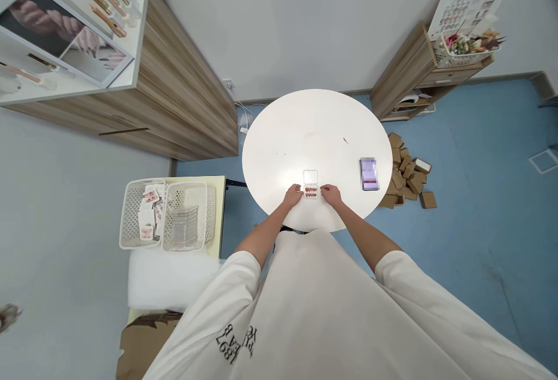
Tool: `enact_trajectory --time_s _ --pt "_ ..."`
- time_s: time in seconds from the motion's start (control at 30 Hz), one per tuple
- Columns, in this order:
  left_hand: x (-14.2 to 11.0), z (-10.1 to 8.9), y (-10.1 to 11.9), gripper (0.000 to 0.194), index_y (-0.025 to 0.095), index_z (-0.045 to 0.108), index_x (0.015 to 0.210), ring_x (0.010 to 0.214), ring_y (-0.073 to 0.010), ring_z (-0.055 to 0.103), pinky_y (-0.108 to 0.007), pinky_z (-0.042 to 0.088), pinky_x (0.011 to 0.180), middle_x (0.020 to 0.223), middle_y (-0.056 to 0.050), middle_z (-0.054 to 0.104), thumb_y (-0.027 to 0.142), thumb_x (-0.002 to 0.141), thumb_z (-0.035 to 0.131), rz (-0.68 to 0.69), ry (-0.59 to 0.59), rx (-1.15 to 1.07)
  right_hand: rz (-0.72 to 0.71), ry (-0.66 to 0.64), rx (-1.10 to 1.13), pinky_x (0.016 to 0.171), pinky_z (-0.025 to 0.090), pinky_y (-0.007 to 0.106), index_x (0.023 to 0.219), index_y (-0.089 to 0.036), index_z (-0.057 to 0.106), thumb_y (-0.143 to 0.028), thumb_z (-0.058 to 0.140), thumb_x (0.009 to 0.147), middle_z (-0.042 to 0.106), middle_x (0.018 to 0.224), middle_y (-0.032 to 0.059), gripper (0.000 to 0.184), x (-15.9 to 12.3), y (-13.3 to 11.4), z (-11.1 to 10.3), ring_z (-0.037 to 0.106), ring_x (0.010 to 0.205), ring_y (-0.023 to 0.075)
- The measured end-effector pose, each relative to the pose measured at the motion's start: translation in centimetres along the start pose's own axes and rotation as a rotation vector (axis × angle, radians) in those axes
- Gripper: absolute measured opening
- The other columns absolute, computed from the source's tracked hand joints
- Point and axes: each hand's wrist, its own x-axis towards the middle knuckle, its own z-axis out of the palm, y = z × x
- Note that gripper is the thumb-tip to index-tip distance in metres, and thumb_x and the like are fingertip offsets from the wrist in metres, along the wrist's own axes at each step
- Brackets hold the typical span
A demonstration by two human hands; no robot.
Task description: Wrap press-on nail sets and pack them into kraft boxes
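Observation:
A small clear case of press-on nails (311, 192) lies on the white round table (283, 130) in front of me, its clear lid (310, 177) raised on the far side. Rows of reddish nails show inside. At the case's left edge is my left hand (293, 195), closed, with its fingertips against the rim. My right hand (332, 194) rests just off the right edge with fingers curled together; whatever they may pinch is too small to make out.
A purple-screened phone or box (369, 174) lies at the table's right, and a thin small item (346, 140) farther back. Two white baskets (165, 240) with cards and clear cases stand at left. Small cardboard boxes (407, 174) are heaped on the floor at right, by a wooden cabinet (401, 72).

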Motion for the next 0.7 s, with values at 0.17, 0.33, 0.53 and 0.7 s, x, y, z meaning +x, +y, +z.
enact_trajectory --time_s 0.17,0.33,0.53,0.7 --pt "1.0 -0.5 1.2 0.045 0.020 0.059 0.126 0.130 -0.0244 0.055 -0.035 0.043 0.105 0.142 -0.013 0.057 0.019 0.082 0.063 0.029 0.033 -0.019 -0.007 0.028 0.178 0.095 0.051 0.037 0.107 -0.018 0.073 -0.022 0.058 0.073 0.072 0.115 0.0080 0.037 1.4 -0.3 -0.4 0.066 0.105 0.0218" --pt "3.0 -0.4 2.2 0.048 0.022 0.058 0.129 0.133 -0.0250 0.052 -0.036 0.042 0.107 0.146 -0.009 0.054 0.017 0.081 0.059 0.052 0.081 -0.090 0.022 -0.014 0.338 0.095 0.052 0.038 0.119 -0.019 0.068 -0.024 0.058 0.073 0.065 0.132 0.0104 0.047 3.0 -1.2 -0.2 0.062 0.117 0.0228" --pt "4.7 0.2 2.5 0.051 0.021 0.058 0.129 0.133 -0.0254 0.051 -0.037 0.041 0.108 0.145 -0.010 0.055 0.014 0.078 0.059 0.066 0.070 -0.164 0.020 -0.054 0.379 0.098 0.051 0.037 0.122 -0.019 0.067 -0.028 0.058 0.074 0.064 0.135 0.0098 0.049 3.9 -1.6 0.2 0.061 0.120 0.0232" --pt "4.8 0.6 2.3 0.054 0.020 0.056 0.129 0.131 -0.0241 0.052 -0.036 0.043 0.106 0.146 -0.011 0.054 0.011 0.076 0.058 0.080 0.008 -0.202 -0.030 -0.092 0.391 0.100 0.050 0.037 0.117 -0.019 0.069 -0.024 0.055 0.073 0.067 0.129 0.0075 0.047 3.8 -2.0 0.7 0.062 0.116 0.0228"
